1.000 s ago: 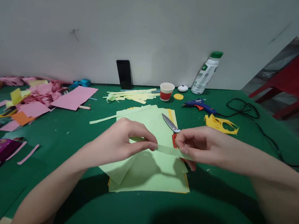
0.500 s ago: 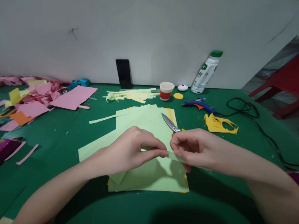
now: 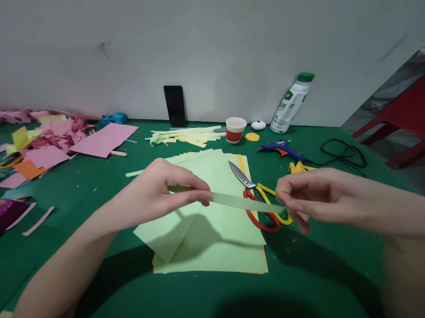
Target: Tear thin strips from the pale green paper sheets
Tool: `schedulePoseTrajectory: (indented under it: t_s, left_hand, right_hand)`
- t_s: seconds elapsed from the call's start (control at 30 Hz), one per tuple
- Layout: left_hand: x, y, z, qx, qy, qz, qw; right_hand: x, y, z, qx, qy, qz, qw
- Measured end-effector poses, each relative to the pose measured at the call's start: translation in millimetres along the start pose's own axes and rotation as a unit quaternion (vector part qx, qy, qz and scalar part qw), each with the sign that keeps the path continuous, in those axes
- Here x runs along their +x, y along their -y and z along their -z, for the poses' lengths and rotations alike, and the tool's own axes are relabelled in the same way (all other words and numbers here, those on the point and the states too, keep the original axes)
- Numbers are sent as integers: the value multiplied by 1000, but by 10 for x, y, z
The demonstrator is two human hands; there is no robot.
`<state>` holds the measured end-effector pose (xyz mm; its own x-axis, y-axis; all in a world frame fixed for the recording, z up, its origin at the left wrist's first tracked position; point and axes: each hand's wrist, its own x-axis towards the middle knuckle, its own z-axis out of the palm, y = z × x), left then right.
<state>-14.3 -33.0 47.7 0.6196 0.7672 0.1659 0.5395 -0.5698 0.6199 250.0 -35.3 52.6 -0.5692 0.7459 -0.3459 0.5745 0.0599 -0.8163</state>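
A narrow light-green paper strip (image 3: 244, 203) stretches between my two hands above the paper stack. My left hand (image 3: 168, 190) pinches its left end between thumb and fingers. The right end is at the fingertips of my right hand (image 3: 313, 197), which are closed on it. Below lies a stack of light-green paper sheets (image 3: 214, 254), with some yellow edges showing underneath. Scissors (image 3: 257, 192) with one red and one yellow handle lie with blades parted on the stack's right side, partly behind the strip and my right hand.
Cut green strips (image 3: 188, 135), a paper cup (image 3: 235, 130), a glue gun (image 3: 282, 149) with a black cord, and a bottle (image 3: 292, 104) are at the back. A phone (image 3: 175, 106) leans on the wall. Pink paper scraps (image 3: 60, 139) pile up at left.
My hands have moved apart, the left one leftward and the right one rightward. More of the green strip now shows between them, and the scissors' handles are uncovered.
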Motion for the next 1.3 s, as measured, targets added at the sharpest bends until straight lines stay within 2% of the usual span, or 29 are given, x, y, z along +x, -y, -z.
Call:
schedulePoseTrajectory:
  t_s: [0.07, 0.17, 0.27, 0.33, 0.4, 0.53, 0.87, 1.1, 1.17, 1.3]
  left_hand:
    - [-5, 1, 10, 9, 2, 2, 1000]
    - [5, -23, -36, -13, 55, 2, 998]
    - [26, -49, -135, -41, 114, 19, 992]
    - [38, -54, -199, -45, 127, 37, 990]
    - [44, -52, -242, -36, 112, 45, 992]
    - [39, -53, -281, 9, 75, 28, 997]
    - [50, -91, -295, -7, 65, 34, 997]
    - [43, -104, -359, -33, 64, 30, 997]
    - [38, -111, -372, -30, 66, 21, 997]
    - [29, -116, -372, -21, 80, 8, 997]
  right_hand:
    - [-6, -10, 26, -23, -38, 14, 999]
    - [53, 3, -36, -58, -94, 75, 991]
    - [152, 70, -213, -84, -51, 110, 989]
    - [202, 121, -344, -96, -27, 123, 987]
    - [233, 154, -449, -103, -52, 131, 985]
    - [271, 150, -544, -107, -145, 133, 975]
    - [283, 140, -478, -115, -195, 115, 967]
    - [287, 126, -563, -118, -194, 171, 959]
    - [295, 120, -586, -119, -195, 169, 959]
    - [291, 128, -576, -92, -157, 151, 972]
